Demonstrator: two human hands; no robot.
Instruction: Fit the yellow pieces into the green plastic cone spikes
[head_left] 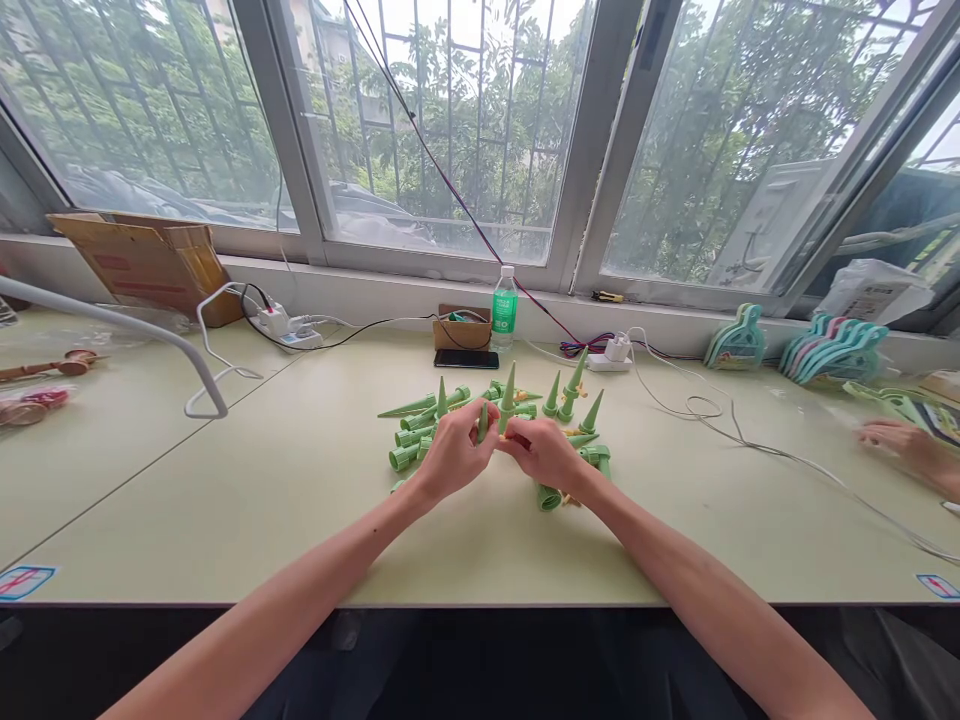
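Just above the table, my left hand [459, 450] is closed around a green plastic watering spike [482, 424], whose cone points up between the fingers. My right hand [546, 452] meets it from the right, its fingertips pinching a small orange valve piece [504, 437] against the spike's end. Fingers partly hide where the two parts touch. Around both hands lie several more green watering spikes [403, 457]. Some cones stand upright, such as one behind the hands [508, 392] and one to the right [574, 380]. Another spike [549, 498] lies below my right wrist, beside small orange pieces [571, 501].
Behind the pile are a black phone [466, 359], a small cardboard box [450, 333] and a green-labelled bottle [505, 310]. White cables [739, 435] cross the right side. A co-worker's hand [904, 440] is at far right, near hangers [832, 350]. A white metal frame [150, 330] stands left.
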